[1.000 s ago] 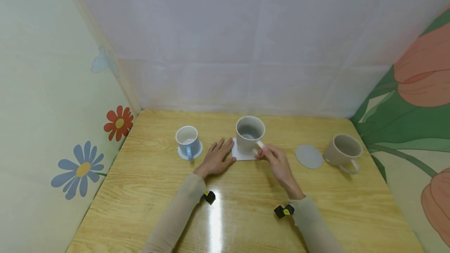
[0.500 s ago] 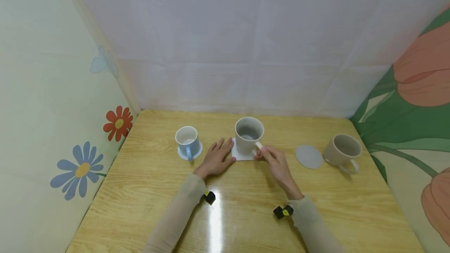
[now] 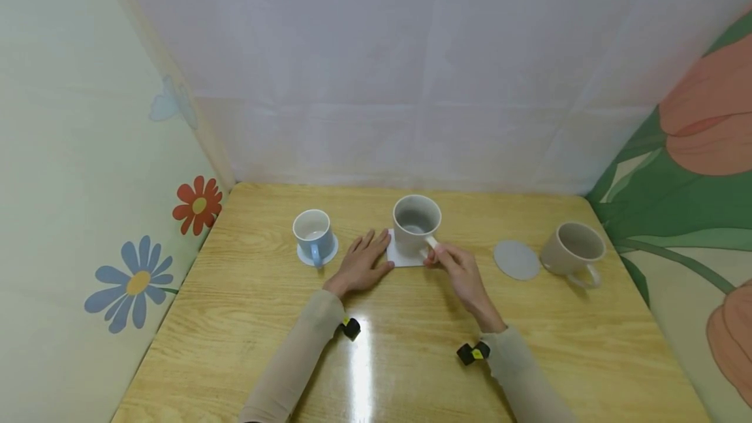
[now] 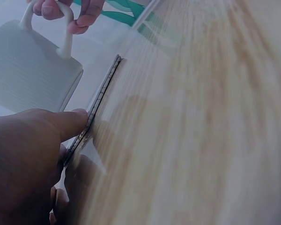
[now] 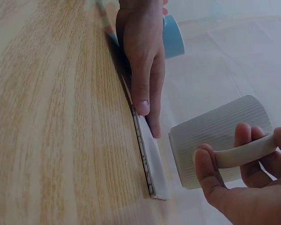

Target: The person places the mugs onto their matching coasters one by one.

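My right hand (image 3: 461, 273) grips the handle of a ribbed off-white mug (image 5: 215, 131), fingers curled through it. The mug is upright over a white square coaster (image 3: 399, 258); the right wrist view shows a gap between its base and the coaster (image 5: 152, 159). My left hand (image 3: 361, 265) lies flat on the table with fingers spread. Its thumb and fingertips touch the coaster's left side, the thumb pressing near a front corner (image 4: 86, 115). Part of the coaster is hidden beneath the mug in the head view.
To the left, a small blue mug (image 3: 317, 243) stands on a round pale coaster (image 3: 302, 256). A round grey coaster (image 3: 517, 260) lies at the right, beside a beige mug (image 3: 558, 256) with its handle toward the front right. A white cloth wall (image 3: 364, 142) rises behind the wooden table (image 3: 411, 371).
The off-white mug and my right hand have shifted very slightly left over the last second. My left hand keeps its place on the coaster.
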A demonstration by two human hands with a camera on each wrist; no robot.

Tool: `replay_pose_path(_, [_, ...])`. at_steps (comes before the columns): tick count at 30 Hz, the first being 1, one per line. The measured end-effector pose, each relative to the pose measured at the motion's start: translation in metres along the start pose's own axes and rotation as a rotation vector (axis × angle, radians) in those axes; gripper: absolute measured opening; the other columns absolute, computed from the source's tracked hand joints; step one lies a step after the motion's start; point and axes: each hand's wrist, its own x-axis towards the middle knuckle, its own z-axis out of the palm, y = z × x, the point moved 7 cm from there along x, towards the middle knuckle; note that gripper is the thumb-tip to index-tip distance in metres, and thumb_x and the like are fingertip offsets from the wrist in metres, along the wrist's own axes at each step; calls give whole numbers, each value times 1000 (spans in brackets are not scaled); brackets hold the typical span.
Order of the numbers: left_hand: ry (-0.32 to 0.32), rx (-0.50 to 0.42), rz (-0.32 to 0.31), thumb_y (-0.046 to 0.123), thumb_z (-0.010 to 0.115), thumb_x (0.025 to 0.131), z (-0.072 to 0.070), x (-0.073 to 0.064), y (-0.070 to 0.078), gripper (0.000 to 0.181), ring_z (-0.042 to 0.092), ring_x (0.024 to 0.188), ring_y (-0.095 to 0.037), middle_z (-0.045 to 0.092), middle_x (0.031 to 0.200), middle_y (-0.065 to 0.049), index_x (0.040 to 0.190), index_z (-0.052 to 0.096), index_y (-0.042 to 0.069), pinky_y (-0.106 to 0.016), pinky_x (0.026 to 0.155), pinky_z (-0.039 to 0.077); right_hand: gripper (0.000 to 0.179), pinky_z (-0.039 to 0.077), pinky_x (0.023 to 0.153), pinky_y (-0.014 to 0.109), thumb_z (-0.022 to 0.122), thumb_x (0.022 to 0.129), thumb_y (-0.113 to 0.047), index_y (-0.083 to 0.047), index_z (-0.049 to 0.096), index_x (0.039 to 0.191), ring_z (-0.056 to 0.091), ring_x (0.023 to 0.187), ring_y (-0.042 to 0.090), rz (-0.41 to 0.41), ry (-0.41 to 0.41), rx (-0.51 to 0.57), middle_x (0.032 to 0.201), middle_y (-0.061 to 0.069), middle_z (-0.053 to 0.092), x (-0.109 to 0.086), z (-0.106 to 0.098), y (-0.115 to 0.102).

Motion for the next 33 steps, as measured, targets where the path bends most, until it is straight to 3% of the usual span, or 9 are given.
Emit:
replay_pose_path(19, [27,-25,23,51,51,110,9,4,-10,74,6,168,-28,16,179,4,171,24,18,-48,137,-1,36,64,93,35,48,114,-8,22,63,99,74,94,14,38,-29,-10,105,29,71,1,3,5])
replay_pose_path(33, [-5,16,1,46,51,112,-2,-2,4,72,7,168,-30,17,179,1,171,24,15,-49,137,2,36,64,96,40,49,114,-10,20,67,104,72,94,8,71,-2,-31,109,33,70,1,4,12])
